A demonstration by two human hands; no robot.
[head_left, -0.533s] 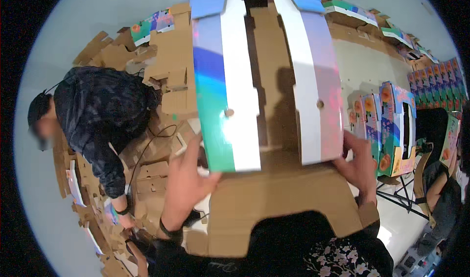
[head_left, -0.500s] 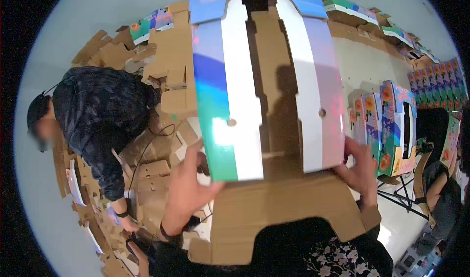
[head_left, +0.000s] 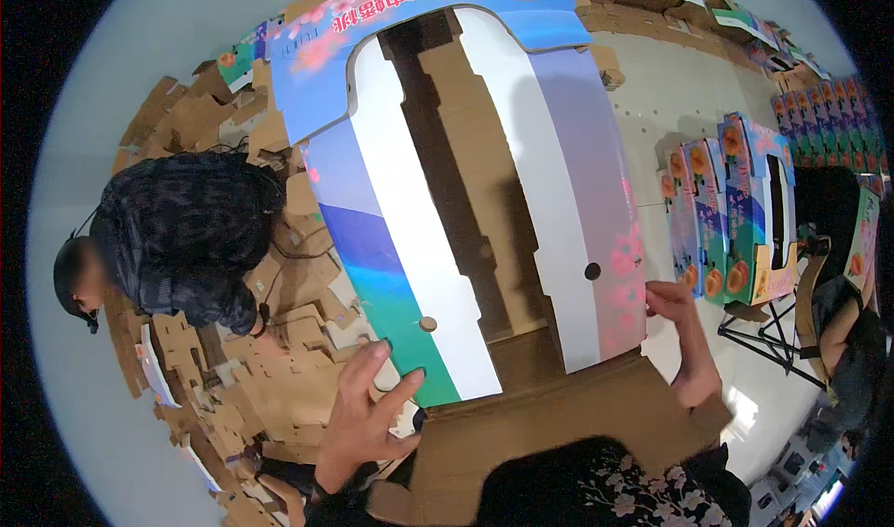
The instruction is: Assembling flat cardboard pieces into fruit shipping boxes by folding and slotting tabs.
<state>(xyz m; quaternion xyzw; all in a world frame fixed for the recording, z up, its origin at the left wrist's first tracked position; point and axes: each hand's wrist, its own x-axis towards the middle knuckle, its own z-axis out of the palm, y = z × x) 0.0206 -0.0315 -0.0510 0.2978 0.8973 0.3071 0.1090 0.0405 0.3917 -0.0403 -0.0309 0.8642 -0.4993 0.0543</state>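
Observation:
A large printed cardboard box [head_left: 358, 248] in blue, green and pink stands tilted in front of me. Its two white-edged top flaps leave a long gap, through which brown inside shows. My left hand [head_left: 363, 420] grips the near left green corner, its fingertips on the printed side and thumb lower down. On the near right side, the curled fingers of my right hand [head_left: 684, 336] press against the pink wall. Toward my body a brown end flap [head_left: 549, 411] with a cut-out folds outward. What lies under the box is hidden.
To the left a person in dark clothes [head_left: 191, 234] bends over piles of flat brown cardboard [head_left: 289, 392]. Several finished-looking printed boxes [head_left: 731, 210] stand at right on a black folding stand [head_left: 768, 341]. Beyond them is a row of boxes [head_left: 829, 127]. Another person's arm [head_left: 838, 331] shows far right.
The box has swung, its far end going left and its near end coming lower toward me. My left hand has moved down with its corner. The person at left has shifted lower.

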